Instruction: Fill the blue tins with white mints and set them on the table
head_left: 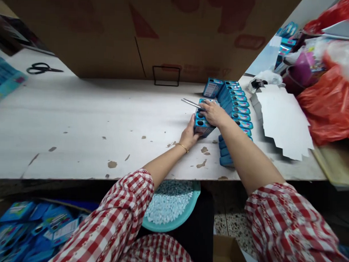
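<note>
A short row of small blue boxes [203, 123] with dark round spots on their tops stands on the white table [86, 116]. My left hand [189, 134] is closed round the near left side of this row, thumb upward. Over the top of the same boxes lies my right hand [211, 111], its fingers bent round thin metal tweezers [189, 103] whose two prongs point left. The right fingers partly hide the boxes below. Just to the right, a longer line of blue boxes [240, 104] reaches toward me, partly behind my right forearm.
A big cardboard carton [103, 36] stands across the back, with a black wire frame [166, 85] before it. Scissors [42, 68] lie far left. White flat cards [283, 119] and red plastic bags [321, 101] are at right. Below sits a teal basin [196, 202] of pale pellets.
</note>
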Motion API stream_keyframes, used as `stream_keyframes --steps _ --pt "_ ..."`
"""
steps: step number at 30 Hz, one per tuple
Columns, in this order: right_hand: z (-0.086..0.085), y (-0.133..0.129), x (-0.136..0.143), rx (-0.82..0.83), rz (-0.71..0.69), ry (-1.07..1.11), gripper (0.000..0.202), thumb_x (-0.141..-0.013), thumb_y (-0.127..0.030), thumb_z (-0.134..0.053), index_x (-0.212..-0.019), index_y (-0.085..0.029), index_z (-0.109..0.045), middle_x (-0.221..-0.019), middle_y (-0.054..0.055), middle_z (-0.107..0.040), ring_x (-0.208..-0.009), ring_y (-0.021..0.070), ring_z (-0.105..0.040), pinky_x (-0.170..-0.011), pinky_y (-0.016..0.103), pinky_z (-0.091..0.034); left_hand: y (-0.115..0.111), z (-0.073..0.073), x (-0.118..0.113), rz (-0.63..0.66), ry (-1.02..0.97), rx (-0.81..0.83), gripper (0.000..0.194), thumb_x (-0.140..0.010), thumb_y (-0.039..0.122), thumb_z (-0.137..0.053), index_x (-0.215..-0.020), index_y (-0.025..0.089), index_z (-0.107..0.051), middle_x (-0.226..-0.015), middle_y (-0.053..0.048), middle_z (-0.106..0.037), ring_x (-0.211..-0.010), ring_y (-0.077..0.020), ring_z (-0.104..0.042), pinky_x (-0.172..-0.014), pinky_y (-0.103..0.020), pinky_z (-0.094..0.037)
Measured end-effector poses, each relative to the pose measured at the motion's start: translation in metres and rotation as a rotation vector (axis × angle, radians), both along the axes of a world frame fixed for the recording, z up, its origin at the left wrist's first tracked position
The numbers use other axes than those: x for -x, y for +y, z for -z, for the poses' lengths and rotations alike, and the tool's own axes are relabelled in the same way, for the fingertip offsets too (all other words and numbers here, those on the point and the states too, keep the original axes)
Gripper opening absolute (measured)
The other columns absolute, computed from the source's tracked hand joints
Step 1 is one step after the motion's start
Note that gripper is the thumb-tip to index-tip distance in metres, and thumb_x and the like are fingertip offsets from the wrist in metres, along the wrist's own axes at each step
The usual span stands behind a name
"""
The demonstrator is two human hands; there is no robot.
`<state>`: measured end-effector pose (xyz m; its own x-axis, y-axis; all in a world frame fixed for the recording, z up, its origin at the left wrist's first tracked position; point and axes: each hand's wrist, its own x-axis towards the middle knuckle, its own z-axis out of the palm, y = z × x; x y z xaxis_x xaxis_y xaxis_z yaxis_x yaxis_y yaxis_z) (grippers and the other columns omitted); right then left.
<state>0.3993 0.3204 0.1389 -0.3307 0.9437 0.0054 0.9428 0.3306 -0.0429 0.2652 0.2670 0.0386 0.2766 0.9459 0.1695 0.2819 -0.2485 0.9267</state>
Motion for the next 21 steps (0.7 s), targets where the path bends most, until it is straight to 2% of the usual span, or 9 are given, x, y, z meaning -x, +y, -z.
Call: stream_keyframes --steps 4,8,11,13,15,17,19,21 --pt "0.001 0.051 -0.038 0.01 0.021 0.041 0.044 -0.089 -0.032 -0.047 -0.131 -0.018 -0.051 -0.136 0.011 -0.046 -0.122 0.0283 -0.043 -0.102 0.044 -0.036 0.047 0.004 -0.041 -0.034 -0.021 0.015 0.094 -0.073 0.016 -0.065 -0.148 0.021 -0.008 -0.146 -0.013 -0.036 -0.123 -0.0374 -0.048 -0.1 -0.052 -0.043" --pt "0.014 0.094 -0.075 -0.031 0.013 0.096 0.043 -0.088 -0.034 -0.049 -0.129 -0.022 -0.053 -0.133 0.008 -0.05 -0.121 0.0274 -0.044 -0.102 0.045 -0.037 0.086 0.014 -0.079 -0.041 -0.095 0.01 0.097 -0.074 0.014 -0.064 -0.147 0.028 -0.002 -0.15 -0.011 -0.03 -0.126 -0.0364 -0.045 -0.104 -0.053 -0.038" --pt "0.018 0.105 -0.09 -0.059 0.02 0.138 0.045 -0.086 -0.033 -0.053 -0.13 -0.022 -0.052 -0.135 0.008 -0.049 -0.126 0.0297 -0.04 -0.103 0.049 -0.035 0.102 0.02 -0.096 -0.066 -0.099 0.065 0.101 -0.074 0.014 -0.065 -0.147 0.023 0.004 -0.152 -0.016 -0.021 -0.132 -0.0381 -0.037 -0.108 -0.057 -0.03" --pt "0.01 0.094 -0.092 -0.11 0.016 0.19 0.048 -0.085 -0.033 -0.056 -0.132 -0.023 -0.05 -0.137 0.007 -0.047 -0.129 0.0307 -0.038 -0.103 0.052 -0.033 0.101 0.02 -0.094 -0.055 -0.095 0.079 0.102 -0.074 0.019 -0.067 -0.147 0.017 0.005 -0.153 -0.02 -0.015 -0.137 -0.0386 -0.027 -0.111 -0.058 -0.024" --pt "-0.007 0.067 -0.089 -0.188 0.027 0.266 0.048 -0.085 -0.032 -0.056 -0.132 -0.023 -0.05 -0.136 0.007 -0.048 -0.128 0.0292 -0.04 -0.103 0.052 -0.034 0.088 0.014 -0.075 -0.005 -0.096 0.048 0.102 -0.074 0.027 -0.069 -0.147 0.014 0.001 -0.153 -0.021 -0.011 -0.141 -0.0369 -0.018 -0.114 -0.054 -0.02" --pt "-0.029 0.025 -0.082 -0.271 0.083 0.364 0.045 -0.086 -0.031 -0.053 -0.131 -0.024 -0.051 -0.13 0.006 -0.054 -0.121 0.0256 -0.048 -0.1 0.048 -0.038 0.062 0.002 -0.038 0.039 -0.093 -0.006 0.097 -0.076 0.034 -0.068 -0.146 0.015 -0.005 -0.153 -0.02 -0.013 -0.142 -0.0339 -0.015 -0.116 -0.049 -0.02" --pt "-0.045 -0.028 -0.069 -0.342 0.161 0.499 0.043 -0.088 -0.031 -0.05 -0.13 -0.026 -0.052 -0.114 0.006 -0.063 -0.1 0.0209 -0.06 -0.091 0.042 -0.046 0.026 -0.013 0.018 0.003 -0.085 -0.06 0.084 -0.081 0.038 -0.061 -0.146 0.02 -0.011 -0.153 -0.016 -0.019 -0.141 -0.0303 -0.022 -0.115 -0.046 -0.023" --pt "-0.047 -0.087 -0.05 -0.364 0.233 0.649 0.036 -0.089 -0.037 -0.047 -0.122 -0.027 -0.059 -0.088 0.004 -0.067 -0.064 0.0162 -0.061 -0.067 0.036 -0.052 -0.017 -0.025 0.089 -0.122 -0.09 -0.133 0.072 -0.086 0.039 -0.054 -0.145 0.026 -0.015 -0.151 -0.013 -0.025 -0.138 -0.0275 -0.031 -0.113 -0.046 -0.028"
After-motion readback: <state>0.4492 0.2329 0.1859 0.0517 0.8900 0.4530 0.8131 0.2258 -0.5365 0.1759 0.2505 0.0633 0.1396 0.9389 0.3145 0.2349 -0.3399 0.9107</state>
